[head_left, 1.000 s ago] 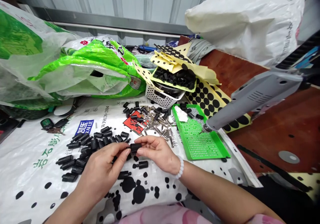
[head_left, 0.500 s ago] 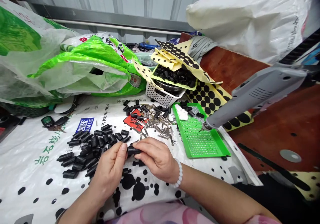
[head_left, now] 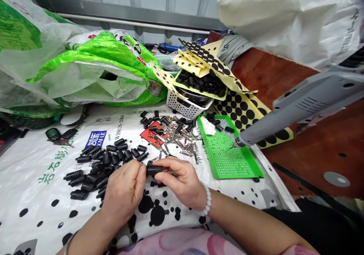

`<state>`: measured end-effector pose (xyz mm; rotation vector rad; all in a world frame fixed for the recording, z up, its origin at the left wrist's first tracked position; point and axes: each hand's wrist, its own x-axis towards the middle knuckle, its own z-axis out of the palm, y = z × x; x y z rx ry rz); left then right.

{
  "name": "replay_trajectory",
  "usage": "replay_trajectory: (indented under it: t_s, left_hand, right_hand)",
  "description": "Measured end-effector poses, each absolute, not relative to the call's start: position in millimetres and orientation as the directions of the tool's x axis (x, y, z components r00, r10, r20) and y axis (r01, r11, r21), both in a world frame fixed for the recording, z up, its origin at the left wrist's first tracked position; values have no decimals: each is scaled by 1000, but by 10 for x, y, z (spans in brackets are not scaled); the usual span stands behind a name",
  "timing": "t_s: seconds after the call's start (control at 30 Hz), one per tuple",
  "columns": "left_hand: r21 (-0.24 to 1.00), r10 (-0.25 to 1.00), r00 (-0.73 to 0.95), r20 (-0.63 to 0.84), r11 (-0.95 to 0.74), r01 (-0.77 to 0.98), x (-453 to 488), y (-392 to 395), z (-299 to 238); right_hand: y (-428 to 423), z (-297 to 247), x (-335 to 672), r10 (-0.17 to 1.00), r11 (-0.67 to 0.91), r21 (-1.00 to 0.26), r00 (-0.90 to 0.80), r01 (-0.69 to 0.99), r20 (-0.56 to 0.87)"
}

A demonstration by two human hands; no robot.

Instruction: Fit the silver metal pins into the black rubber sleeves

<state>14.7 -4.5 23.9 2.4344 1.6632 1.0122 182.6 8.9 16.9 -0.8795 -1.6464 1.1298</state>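
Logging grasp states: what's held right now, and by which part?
A black cylindrical fitting, held by both hands: left hand fingers at its left end, right hand fingers at its right end.

one black sleeve (head_left: pixel 154 170), one green tray (head_left: pixel 251 164), one white basket (head_left: pixel 182 109)

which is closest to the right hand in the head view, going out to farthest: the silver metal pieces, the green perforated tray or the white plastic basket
From the right hand, nearest first:
1. The silver metal pieces, just ahead of the hand on the printed sheet.
2. The green perforated tray, to the hand's right.
3. The white plastic basket, straight ahead, beyond the silver metal pieces.
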Motion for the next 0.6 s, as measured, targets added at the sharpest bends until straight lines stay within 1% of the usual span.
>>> replay_trajectory:
  t_s: [0.07,0.2,0.27,0.33,0.47,0.53,0.6]
  left_hand:
    - [399,857,206,473,-416,817,161,-44,244]
    - [577,931,125,343,-314,753,197,-55,280]
    - [635,949,105,297,-279,720,207,-63,312]
    - [661,955,99,280,-267,702,216,-64,346]
    - [673,966,85,244,-231,703,237,-49,407]
    - [676,970,80,229,-217,704,245,-43,423]
    - [674,970,80,228,-217,706,248,-45,424]
  right_hand:
    - [93,186,1833,879,405,-909,-315,93,359]
    - [111,237,1859,770,616,-773,-322,152,551]
    - [124,259,1877,707,697,-692,-344,188,618]
    - [137,271,1896,651,755,-611,-385,239,654]
    - [157,273,1925,556,831,-463,-433,307,710]
    - [161,271,1933,524,851,-423,-445,312,726]
    - [160,271,1937,514,857,-413,-451,309,730]
